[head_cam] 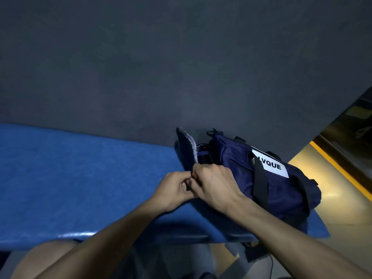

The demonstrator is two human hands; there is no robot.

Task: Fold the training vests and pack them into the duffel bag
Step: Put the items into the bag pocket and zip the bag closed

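While one navy duffel bag [281,188] lies on its side at the right end of the blue-covered surface [80,178], its open end is turned toward the left, where a flap [186,147] with a pale lining stands up against the dark wall [181,57]. One white label [270,164] with black letters is seen on the bag's upper side, and two black straps [260,184] cross the fabric beside it. Two hands are met at the bag's near-left corner. The left hand [173,190] is curled, its fingertips pinched on a small dark piece at the edge of the bag. The right hand [215,184] is closed tight over the same edge of the bag, its knuckles raised, touching the left hand. No vest can be told apart in the dim light. One yellow stripe [340,170] is seen running along the floor [332,198] at the right.
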